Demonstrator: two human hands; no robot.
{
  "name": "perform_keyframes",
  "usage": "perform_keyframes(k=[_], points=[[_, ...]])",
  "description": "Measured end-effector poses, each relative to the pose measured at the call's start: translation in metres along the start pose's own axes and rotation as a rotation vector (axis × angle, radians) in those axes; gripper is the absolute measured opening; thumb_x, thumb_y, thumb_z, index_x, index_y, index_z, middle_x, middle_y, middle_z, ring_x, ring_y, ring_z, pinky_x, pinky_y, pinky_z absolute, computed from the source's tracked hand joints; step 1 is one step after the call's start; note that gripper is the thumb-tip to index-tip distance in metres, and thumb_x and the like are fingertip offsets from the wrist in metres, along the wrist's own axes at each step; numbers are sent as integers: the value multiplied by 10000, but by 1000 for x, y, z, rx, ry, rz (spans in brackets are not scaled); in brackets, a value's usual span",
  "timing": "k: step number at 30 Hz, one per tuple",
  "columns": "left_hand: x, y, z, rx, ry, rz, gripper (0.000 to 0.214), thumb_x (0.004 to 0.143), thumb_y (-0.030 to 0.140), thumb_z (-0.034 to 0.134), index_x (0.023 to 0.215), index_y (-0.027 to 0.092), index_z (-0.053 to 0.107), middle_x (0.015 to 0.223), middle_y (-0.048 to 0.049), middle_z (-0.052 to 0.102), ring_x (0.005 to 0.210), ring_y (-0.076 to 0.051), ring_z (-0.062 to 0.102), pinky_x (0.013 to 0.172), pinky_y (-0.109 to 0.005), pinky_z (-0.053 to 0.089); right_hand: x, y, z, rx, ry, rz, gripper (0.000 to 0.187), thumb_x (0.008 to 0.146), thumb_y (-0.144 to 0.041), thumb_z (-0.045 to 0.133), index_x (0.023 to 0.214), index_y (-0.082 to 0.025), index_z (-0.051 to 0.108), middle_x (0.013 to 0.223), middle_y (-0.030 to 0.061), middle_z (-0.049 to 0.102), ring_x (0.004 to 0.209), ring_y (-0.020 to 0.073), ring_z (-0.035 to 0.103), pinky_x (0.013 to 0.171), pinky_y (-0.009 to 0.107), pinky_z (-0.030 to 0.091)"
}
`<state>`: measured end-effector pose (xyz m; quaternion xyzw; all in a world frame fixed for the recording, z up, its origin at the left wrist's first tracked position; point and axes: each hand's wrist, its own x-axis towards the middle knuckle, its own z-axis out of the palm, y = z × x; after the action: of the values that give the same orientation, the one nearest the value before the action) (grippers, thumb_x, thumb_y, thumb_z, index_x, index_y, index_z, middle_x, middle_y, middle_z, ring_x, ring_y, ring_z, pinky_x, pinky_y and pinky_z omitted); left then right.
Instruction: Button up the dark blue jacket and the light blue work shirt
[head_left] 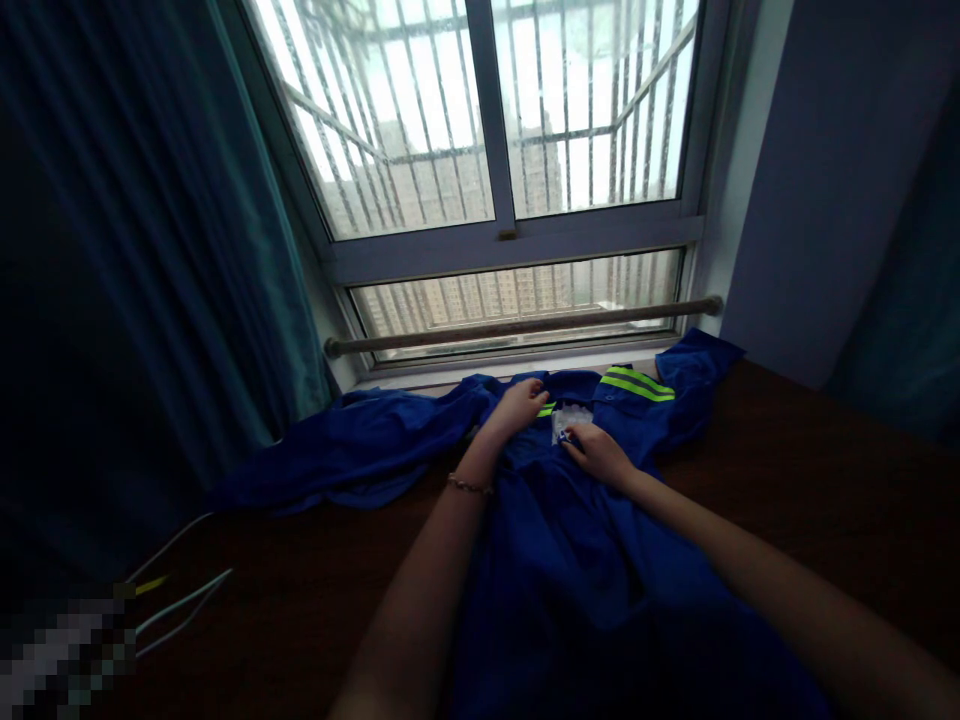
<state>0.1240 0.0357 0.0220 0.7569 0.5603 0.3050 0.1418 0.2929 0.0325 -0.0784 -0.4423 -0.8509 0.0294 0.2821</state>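
A blue work garment [559, 560] with yellow-green reflective bands lies spread out, its long lower part reaching towards me. One sleeve [337, 455] stretches to the left and another part bends off to the right. At the upper chest, my left hand [523, 405] has its fingers curled against the cloth, closed on its edge. Just right of it, my right hand [598, 452] is closed in a pinch around a small blue-and-white piece that I cannot name. A whitish, partly see-through patch [571, 416] shows between the two hands. A bracelet [470, 485] circles my left wrist.
The garment rests on a dark brown wooden surface [810, 450]. Behind it stand a barred window [499, 130] and a horizontal rail [525, 325]. A teal curtain [217, 250] hangs at left. Thin white cables [184, 603] lie at lower left beside a blurred-out area.
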Motion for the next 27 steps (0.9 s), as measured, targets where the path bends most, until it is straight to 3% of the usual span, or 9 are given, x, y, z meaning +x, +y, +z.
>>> perform_keyframes(k=[3, 7, 10, 14, 17, 20, 24, 27], points=[[-11, -10, 55, 237, -177, -48, 325, 812, 264, 413, 1075, 110, 527, 1145, -141, 548, 1071, -209, 493, 904, -346, 376, -1, -2, 3, -107, -75, 41, 376, 812, -412, 433, 1051, -144, 543, 1051, 127, 569, 1008, 245, 474, 859, 369, 364], [-19, -32, 90, 351, -140, -60, 408, 848, 357, 345, 1202, 165, 411, 1302, -123, 405, 1228, -247, 313, 975, -489, 257, -5, 1, 8, -193, -147, 90, 547, 784, -517, 422, 1204, -170, 467, 1272, 125, 436, 1163, 341, 318, 921, 509, 260], [-15, -38, 94, 358, -172, -30, 451, 845, 398, 340, 1228, 162, 375, 1308, -119, 395, 1220, -239, 329, 972, -461, 286, -8, 20, 1, -200, -222, 92, 597, 776, -593, 364, 1254, -241, 424, 1330, 83, 379, 1198, 375, 256, 920, 586, 192], [-9, -28, 83, 245, -157, 112, 428, 845, 348, 366, 1203, 119, 414, 1276, -128, 430, 1187, -185, 384, 985, -309, 312, -19, 72, -26, -213, -291, 101, 558, 768, -606, 372, 1260, -346, 395, 1345, 19, 367, 1216, 367, 248, 913, 613, 180], [-9, -13, 67, 186, -100, 214, 349, 832, 300, 406, 1130, 139, 489, 1207, -104, 498, 1132, -173, 442, 971, -286, 333, -29, 116, -52, -218, -308, 130, 493, 774, -523, 446, 1238, -358, 417, 1327, 5, 395, 1225, 321, 271, 938, 571, 197], [-9, -1, 56, 160, 7, 225, 328, 833, 280, 410, 1120, 147, 494, 1170, -94, 525, 1103, -171, 466, 956, -290, 344, -36, 143, -74, -177, -347, 91, 457, 785, -414, 486, 1230, -321, 437, 1321, 7, 404, 1233, 251, 289, 978, 471, 219], [-14, -3, 69, 215, -4, 205, 440, 854, 402, 344, 1199, 145, 435, 1233, -104, 478, 1158, -183, 412, 979, -314, 310, -38, 141, -86, -203, -334, -33, 456, 799, -401, 467, 1224, -237, 454, 1310, 47, 416, 1233, 223, 294, 1012, 415, 182], [-20, -15, 87, 367, -118, 128, 538, 829, 524, 300, 1248, 201, 402, 1323, -91, 385, 1251, -258, 271, 1011, -432, 222, -39, 125, -89, -324, -133, 43, 469, 825, -424, 404, 1225, -183, 436, 1303, 89, 412, 1231, 254, 270, 1003, 422, 195]])
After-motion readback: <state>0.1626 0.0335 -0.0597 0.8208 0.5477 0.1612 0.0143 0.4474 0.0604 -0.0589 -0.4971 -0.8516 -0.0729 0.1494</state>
